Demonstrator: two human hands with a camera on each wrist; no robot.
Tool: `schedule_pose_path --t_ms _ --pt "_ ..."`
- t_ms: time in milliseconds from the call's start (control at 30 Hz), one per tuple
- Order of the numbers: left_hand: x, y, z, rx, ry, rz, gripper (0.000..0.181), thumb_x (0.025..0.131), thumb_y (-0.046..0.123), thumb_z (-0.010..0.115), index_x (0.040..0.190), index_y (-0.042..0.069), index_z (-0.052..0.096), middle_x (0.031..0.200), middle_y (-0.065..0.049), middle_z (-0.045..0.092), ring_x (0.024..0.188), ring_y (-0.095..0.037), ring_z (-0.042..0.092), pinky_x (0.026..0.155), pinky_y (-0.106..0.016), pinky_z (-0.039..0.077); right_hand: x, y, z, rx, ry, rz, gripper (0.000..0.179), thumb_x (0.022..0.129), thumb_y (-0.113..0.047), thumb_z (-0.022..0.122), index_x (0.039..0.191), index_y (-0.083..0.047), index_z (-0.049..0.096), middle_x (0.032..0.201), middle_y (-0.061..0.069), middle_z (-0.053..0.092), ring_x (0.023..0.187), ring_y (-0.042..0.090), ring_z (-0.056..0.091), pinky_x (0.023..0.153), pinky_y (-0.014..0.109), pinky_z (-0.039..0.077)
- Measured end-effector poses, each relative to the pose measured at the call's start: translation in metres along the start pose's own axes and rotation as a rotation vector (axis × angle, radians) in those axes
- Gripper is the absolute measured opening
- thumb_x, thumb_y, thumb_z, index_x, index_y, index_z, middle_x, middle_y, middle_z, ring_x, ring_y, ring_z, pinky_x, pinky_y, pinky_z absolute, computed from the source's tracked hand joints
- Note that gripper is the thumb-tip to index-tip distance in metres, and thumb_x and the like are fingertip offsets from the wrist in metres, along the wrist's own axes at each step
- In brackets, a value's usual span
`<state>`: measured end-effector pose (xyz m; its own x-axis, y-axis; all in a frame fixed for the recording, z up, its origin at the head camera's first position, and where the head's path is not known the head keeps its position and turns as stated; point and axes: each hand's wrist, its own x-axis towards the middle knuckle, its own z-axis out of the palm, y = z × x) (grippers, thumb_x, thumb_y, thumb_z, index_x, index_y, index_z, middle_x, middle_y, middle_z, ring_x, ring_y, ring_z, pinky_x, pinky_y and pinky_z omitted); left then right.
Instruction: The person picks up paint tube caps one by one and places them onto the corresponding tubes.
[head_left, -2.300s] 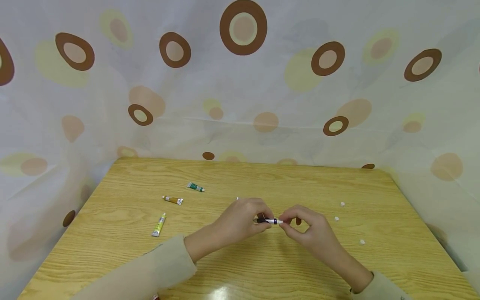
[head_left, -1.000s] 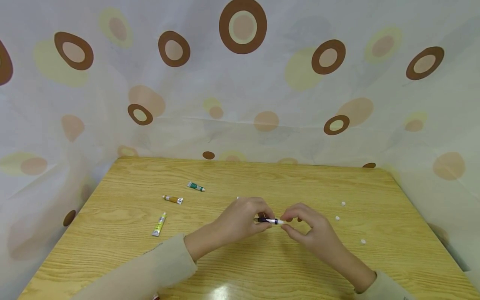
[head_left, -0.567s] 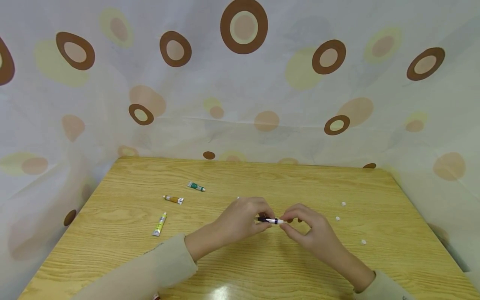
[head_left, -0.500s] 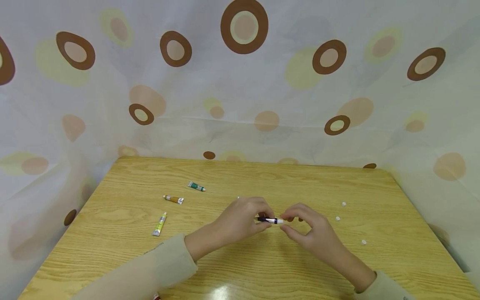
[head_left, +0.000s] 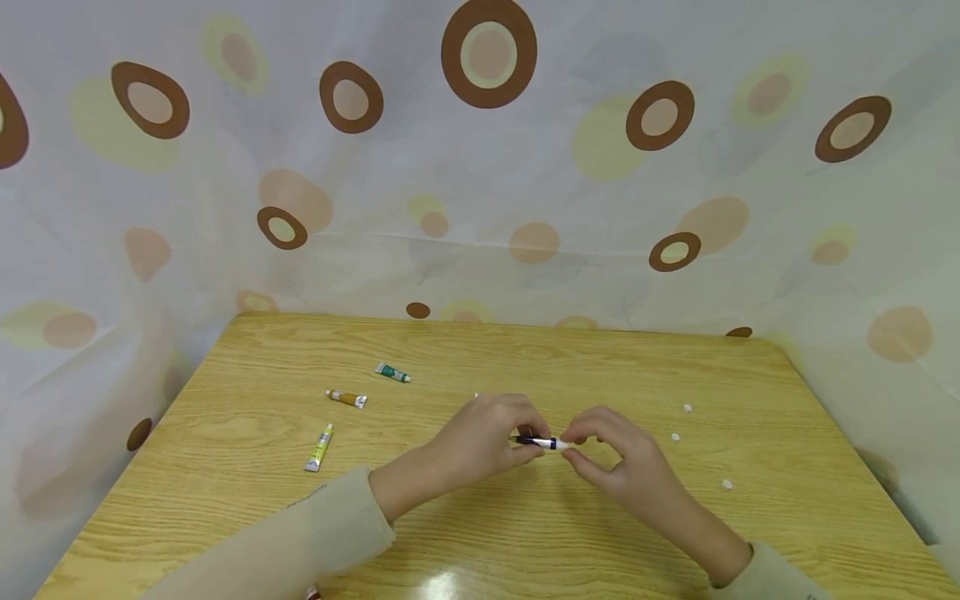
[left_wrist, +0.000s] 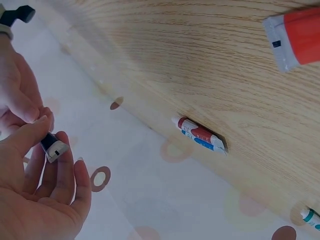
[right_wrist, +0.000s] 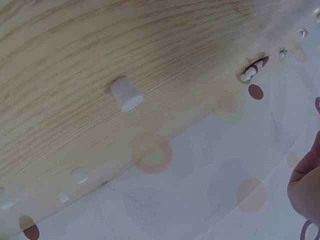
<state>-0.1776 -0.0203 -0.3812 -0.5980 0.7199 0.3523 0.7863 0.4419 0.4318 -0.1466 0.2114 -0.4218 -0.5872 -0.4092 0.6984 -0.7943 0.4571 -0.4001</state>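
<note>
My left hand (head_left: 487, 433) holds a small dark blue paint tube (head_left: 532, 441) level above the table between thumb and fingers. Its silver crimped end (left_wrist: 57, 151) points out of the grip in the left wrist view. On the tube's other end is a white cap (head_left: 561, 445), where the thumb and index fingertips of my right hand (head_left: 618, 454) pinch it. The left wrist view has both hands meeting at the tube, the left (left_wrist: 37, 197) below and the right (left_wrist: 17, 90) above, with the cap hidden by fingers.
Green (head_left: 393, 372), ochre (head_left: 347, 399) and yellow (head_left: 318, 448) paint tubes lie on the left of the wooden table (head_left: 420, 533). A red tube (left_wrist: 302, 37) lies nearer the left wrist camera. Loose white caps (head_left: 727, 484) lie at right, one (right_wrist: 126, 93) close to the right wrist camera.
The right fingertips have loosened slightly from the cap and come back onto it more than once. The left hand and the tube stay nearly in place.
</note>
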Motion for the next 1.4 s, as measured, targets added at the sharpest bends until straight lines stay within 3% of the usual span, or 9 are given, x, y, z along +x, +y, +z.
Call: schedule_pose_path --t_ms 233,367,500,733,1033,1200,1400 --pt "-0.0001 0.0017 -0.0010 0.028 -0.004 0.000 0.011 0.089 0.014 0.082 0.097 0.010 0.078 0.095 0.000 0.077 0.084 -0.009 0.073 0.076 -0.010 0.054 0.0013 -0.0028 0.0001 -0.015 -0.022 0.049 0.038 0.073 0.009 0.085 0.099 -0.016 0.073 0.096 -0.002 0.070 0.085 0.011 0.063 0.083 0.009 0.049" --pt "0.0000 0.0008 -0.0003 0.025 0.004 0.003 0.011 0.088 0.013 0.083 0.097 0.010 0.078 0.094 0.000 0.077 0.083 -0.009 0.073 0.075 -0.011 0.054 0.0022 -0.0040 -0.0013 -0.039 -0.037 0.071 0.038 0.073 0.007 0.086 0.102 -0.014 0.073 0.098 -0.002 0.071 0.086 0.010 0.063 0.082 0.010 0.048" --pt "0.0003 -0.0006 0.0011 0.025 0.005 -0.001 0.010 0.088 0.013 0.083 0.096 0.010 0.078 0.093 0.000 0.077 0.082 -0.009 0.073 0.074 -0.010 0.054 0.0032 -0.0047 -0.0022 -0.055 -0.041 0.051 0.042 0.069 0.010 0.086 0.103 -0.010 0.071 0.099 -0.001 0.071 0.087 0.010 0.062 0.085 0.008 0.048" --pt "0.0019 0.0010 -0.0001 0.016 -0.006 0.001 0.009 0.089 0.012 0.082 0.097 0.010 0.078 0.094 -0.001 0.077 0.084 -0.009 0.073 0.074 -0.010 0.054 0.0034 -0.0034 -0.0007 -0.063 -0.026 -0.010 0.043 0.069 0.012 0.086 0.100 -0.015 0.072 0.098 -0.002 0.070 0.090 0.012 0.063 0.087 0.011 0.050" --pt "0.0013 0.0005 0.0010 0.000 -0.036 -0.018 0.010 0.089 0.012 0.081 0.098 0.010 0.078 0.096 0.000 0.077 0.085 -0.008 0.072 0.074 -0.009 0.053 0.0018 -0.0023 0.0011 -0.064 -0.019 -0.005 0.020 0.084 -0.004 0.084 0.095 -0.016 0.074 0.094 -0.004 0.070 0.085 0.011 0.061 0.087 0.009 0.047" --pt "0.0011 0.0006 0.0006 -0.047 -0.050 -0.045 0.014 0.088 0.015 0.082 0.100 0.009 0.078 0.097 -0.001 0.076 0.086 -0.008 0.072 0.076 -0.012 0.055 0.0008 -0.0022 0.0012 -0.090 -0.010 0.003 0.028 0.077 0.003 0.085 0.095 -0.016 0.073 0.095 -0.003 0.070 0.086 0.011 0.062 0.087 0.009 0.048" --pt "0.0010 0.0009 -0.0022 -0.133 -0.053 -0.060 0.011 0.093 0.015 0.077 0.101 0.007 0.079 0.097 -0.004 0.075 0.083 -0.010 0.071 0.070 -0.009 0.051 0.0001 -0.0004 0.0019 -0.096 0.013 -0.026 0.009 0.089 -0.011 0.081 0.095 -0.014 0.074 0.095 -0.002 0.070 0.087 0.013 0.062 0.088 0.009 0.048"
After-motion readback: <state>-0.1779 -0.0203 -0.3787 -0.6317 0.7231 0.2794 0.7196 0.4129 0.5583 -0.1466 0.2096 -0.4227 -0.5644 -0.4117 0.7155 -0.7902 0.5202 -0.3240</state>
